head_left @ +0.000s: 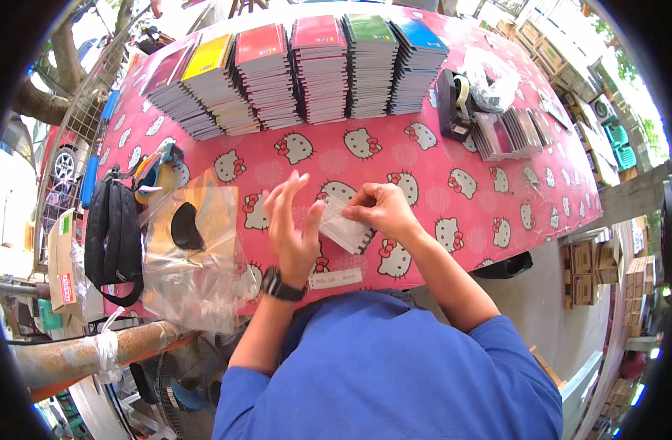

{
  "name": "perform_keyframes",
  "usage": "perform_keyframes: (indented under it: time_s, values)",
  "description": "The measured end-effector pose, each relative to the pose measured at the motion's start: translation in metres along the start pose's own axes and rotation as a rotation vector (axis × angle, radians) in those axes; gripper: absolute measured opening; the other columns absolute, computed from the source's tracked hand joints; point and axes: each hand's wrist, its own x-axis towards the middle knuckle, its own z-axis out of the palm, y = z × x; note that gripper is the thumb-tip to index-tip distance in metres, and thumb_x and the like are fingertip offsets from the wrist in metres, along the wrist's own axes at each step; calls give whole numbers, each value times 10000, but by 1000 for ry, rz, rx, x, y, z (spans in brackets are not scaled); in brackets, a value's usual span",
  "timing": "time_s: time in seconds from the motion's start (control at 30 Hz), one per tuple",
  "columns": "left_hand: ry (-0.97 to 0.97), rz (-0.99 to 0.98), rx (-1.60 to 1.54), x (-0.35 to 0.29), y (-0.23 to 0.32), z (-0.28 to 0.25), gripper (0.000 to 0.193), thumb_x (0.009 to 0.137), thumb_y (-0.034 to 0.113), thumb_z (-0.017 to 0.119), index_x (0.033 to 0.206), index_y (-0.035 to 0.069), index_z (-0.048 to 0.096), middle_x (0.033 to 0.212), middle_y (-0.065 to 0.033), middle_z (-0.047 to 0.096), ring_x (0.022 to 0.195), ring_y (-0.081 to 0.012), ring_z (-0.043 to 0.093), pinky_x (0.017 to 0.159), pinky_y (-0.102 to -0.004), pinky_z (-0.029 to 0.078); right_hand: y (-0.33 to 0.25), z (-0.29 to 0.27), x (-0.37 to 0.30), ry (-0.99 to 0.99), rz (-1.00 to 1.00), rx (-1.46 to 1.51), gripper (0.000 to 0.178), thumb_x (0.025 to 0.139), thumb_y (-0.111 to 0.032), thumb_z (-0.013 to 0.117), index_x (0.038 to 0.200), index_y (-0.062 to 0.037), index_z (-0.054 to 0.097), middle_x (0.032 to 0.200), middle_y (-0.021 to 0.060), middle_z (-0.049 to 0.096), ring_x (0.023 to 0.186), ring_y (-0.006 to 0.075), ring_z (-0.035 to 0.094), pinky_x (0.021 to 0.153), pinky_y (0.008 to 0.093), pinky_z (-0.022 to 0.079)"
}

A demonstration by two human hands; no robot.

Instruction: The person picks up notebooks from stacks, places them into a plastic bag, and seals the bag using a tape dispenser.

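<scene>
Here, right hand at notebook; table edge near; room rightward.

I see a pink tablecloth patterned with white cat faces and red bows. From half past ten round to one o'clock, I get notebook stacks with maroon, yellow, red, pinkish-red, green and blue covers. A bag at nine reads black, a shirt at six plain blue; dead centre, a whitish pad has black coils.

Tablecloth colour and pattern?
Pink tablecloth with white cat faces and red bows; best in the head view.
</scene>
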Motion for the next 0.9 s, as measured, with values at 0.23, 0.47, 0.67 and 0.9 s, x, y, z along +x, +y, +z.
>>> perform_keyframes:
  time_s: [0.23, 0.47, 0.67, 0.9]
  values:
    - [-623, 163, 298, -48, 19, -11, 635, 758, 427, 628, 1299, 151, 443, 1332, -19, 453, 1270, -180, 361, 1054, -542, 96, 4, -13, 13, -126, 97, -4, 199, 757, -182, 721, 791, 4, 656, 683, 25, 627, 605, 57, 538, 552, 216, 439]
    - [-710, 72, 342, -38, 24, -17, 675, 663, 444, 691, 1274, 248, 484, 1349, 17, 402, 1263, -153, 310, 1016, -486, 129, 68, -176, 91, 664, -230, -43, 198, 823, -129, 623, 961, 10, 651, 925, 117, 661, 832, 153, 610, 751, 275, 481]
    - [-702, 44, 314, -39, 25, -14, 655, 664, 408, 695, 1269, 270, 485, 1367, 12, 389, 1274, -163, 313, 1046, -516, 63, 122, -292, 148, 858, 198, -454, 234, 785, -220, 676, 797, 13, 683, 752, 73, 656, 734, 160, 579, 723, 307, 451]
    - [-681, 3, 351, -42, 24, -18, 662, 654, 375, 709, 1268, 279, 483, 1384, 8, 377, 1280, -165, 321, 1055, -531, 34, 98, -242, 128, 1003, -252, -348, 183, 797, -180, 671, 796, 3, 669, 705, 35, 644, 627, 108, 554, 609, 234, 426]
